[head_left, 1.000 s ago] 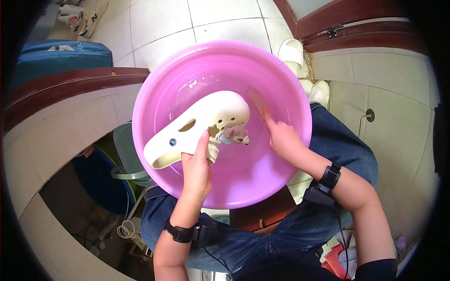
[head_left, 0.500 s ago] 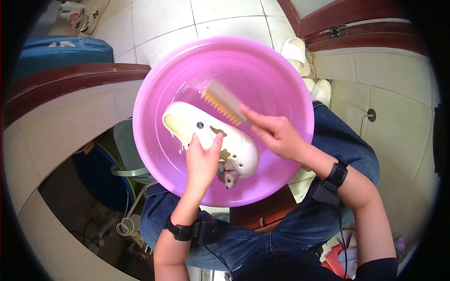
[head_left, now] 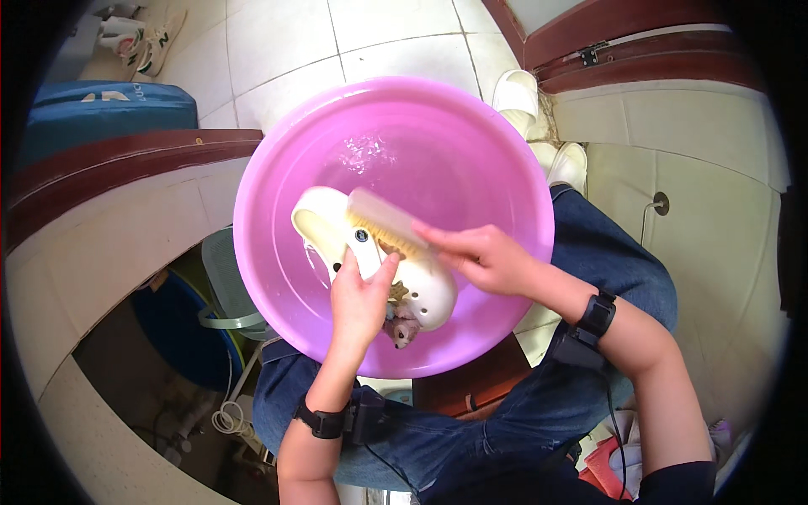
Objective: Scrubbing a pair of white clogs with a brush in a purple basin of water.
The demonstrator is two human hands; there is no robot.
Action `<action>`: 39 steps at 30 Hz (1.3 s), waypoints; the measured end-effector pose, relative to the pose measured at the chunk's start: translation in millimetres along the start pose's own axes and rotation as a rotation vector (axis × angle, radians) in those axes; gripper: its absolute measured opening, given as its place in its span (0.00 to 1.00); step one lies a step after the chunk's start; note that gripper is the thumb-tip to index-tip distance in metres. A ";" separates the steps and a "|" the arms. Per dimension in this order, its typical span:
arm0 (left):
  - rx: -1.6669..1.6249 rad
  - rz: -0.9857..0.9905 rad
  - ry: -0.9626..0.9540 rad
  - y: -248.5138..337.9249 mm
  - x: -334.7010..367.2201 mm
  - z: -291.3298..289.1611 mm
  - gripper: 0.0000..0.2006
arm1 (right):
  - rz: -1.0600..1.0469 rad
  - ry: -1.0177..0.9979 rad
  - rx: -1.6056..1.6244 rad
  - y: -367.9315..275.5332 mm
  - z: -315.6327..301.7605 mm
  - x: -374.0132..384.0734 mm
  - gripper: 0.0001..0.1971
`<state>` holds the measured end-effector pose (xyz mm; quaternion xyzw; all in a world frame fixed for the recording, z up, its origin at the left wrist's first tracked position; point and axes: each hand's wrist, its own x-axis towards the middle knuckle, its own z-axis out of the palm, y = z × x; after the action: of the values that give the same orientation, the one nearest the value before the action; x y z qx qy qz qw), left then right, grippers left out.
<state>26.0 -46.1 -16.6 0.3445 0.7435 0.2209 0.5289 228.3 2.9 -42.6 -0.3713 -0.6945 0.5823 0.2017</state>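
Observation:
A white clog [head_left: 433, 296] with round, star-shaped and small animal-figure charms is held over a large pink basin [head_left: 261, 278]. My left hand [head_left: 360, 295] grips its near side, thumb over the strap area and the other fingers out of sight beneath. My right hand [head_left: 488, 257] is closed round the handle end of a scrubbing brush [head_left: 383, 217] with pale yellow bristles. The brush is blurred, its bristles lying against the clog's far upper side. Water [head_left: 370, 153] glints in the basin. The animal charm [head_left: 402, 330] hangs at the clog's near edge.
White slippers [head_left: 515, 94] stand on the tiled floor beyond the basin at right. A blue bag [head_left: 109, 114] lies at far left, by a dark red door sill [head_left: 135, 160]. A grey-green plastic stool or container [head_left: 225, 278] and a blue tub [head_left: 172, 311] are at left.
The brush has come down and left from above the clog onto its upper surface. My left hand keeps its grip on the clog. The whole view has shifted slightly.

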 end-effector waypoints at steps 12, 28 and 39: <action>-0.725 -0.268 0.049 6.6 4.5 -2.4 0.13 | 0.383 0.151 -0.468 21.6 -8.5 -3.6 0.22; -1.416 -0.455 0.041 -17.5 14.7 -8.8 0.22 | 0.465 0.191 0.030 19.1 3.4 -2.2 0.22; -1.333 -0.460 0.122 -4.1 12.4 -0.7 0.23 | 0.800 0.284 0.524 -9.2 -6.3 7.8 0.24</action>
<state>21.7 -39.5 -27.1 -0.2318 0.5321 0.5305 0.6178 225.2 12.5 -33.5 -0.6210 -0.2937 0.7128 0.1415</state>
